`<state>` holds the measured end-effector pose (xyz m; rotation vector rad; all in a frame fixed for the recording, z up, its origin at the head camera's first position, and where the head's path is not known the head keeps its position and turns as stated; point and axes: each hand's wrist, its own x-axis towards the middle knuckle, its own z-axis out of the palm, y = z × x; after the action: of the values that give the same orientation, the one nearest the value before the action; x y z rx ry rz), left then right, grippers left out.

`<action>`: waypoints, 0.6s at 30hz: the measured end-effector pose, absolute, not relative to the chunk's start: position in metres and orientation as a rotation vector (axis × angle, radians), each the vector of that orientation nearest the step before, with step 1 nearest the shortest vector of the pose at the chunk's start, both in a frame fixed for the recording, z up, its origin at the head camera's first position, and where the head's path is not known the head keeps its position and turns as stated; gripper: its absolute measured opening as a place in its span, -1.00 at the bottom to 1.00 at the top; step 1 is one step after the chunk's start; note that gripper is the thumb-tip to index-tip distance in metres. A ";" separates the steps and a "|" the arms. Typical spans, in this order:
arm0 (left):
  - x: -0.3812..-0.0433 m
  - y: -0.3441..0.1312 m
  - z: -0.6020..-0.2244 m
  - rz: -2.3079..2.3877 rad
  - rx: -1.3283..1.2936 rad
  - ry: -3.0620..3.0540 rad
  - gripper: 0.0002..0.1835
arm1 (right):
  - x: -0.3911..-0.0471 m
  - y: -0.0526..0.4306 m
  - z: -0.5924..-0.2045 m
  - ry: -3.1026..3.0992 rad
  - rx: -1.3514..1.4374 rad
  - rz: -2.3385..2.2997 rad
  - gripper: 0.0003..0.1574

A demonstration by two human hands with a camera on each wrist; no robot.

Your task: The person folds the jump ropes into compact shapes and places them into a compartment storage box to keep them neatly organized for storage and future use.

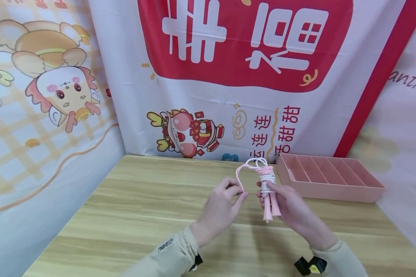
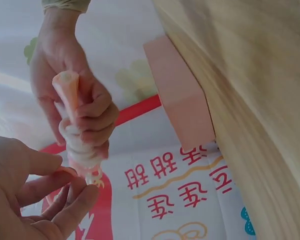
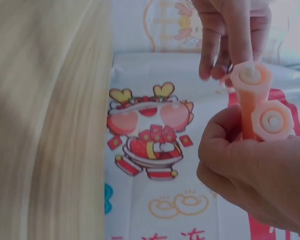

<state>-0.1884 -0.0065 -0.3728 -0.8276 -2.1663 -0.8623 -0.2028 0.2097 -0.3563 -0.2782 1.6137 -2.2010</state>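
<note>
A jump rope (image 1: 268, 181) with two pink handles (image 1: 271, 207) is held above the table by my right hand (image 1: 292, 207). Its pink and white cord is wound round the upper part of the handles, and a loose loop (image 1: 254, 161) stands out at the top. My left hand (image 1: 220, 207) pinches a pink stretch of the cord between thumb and fingers, to the left of the bundle. In the left wrist view the right hand (image 2: 75, 85) grips the wound bundle. The right wrist view shows both handle ends (image 3: 272, 121) pointing at the camera.
A pink box (image 1: 332, 177) with several slots stands at the back right of the wooden table (image 1: 142, 219). Printed cloth (image 1: 124, 77) hangs behind the table and along both sides.
</note>
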 end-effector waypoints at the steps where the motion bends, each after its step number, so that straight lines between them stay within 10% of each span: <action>1: -0.190 -0.009 -0.371 -0.888 -0.797 -2.166 -0.94 | -0.204 0.210 -0.356 1.668 -0.270 -2.203 -0.42; 18: -0.213 -0.040 -0.364 -0.894 -0.476 -2.509 -0.86 | -0.208 0.220 -0.361 2.122 -0.078 -2.102 -0.33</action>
<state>-0.2133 -0.0402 -0.3636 -0.4762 -2.5088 -0.8942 -0.2078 0.2196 -0.3613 -0.0777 2.1223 -2.1016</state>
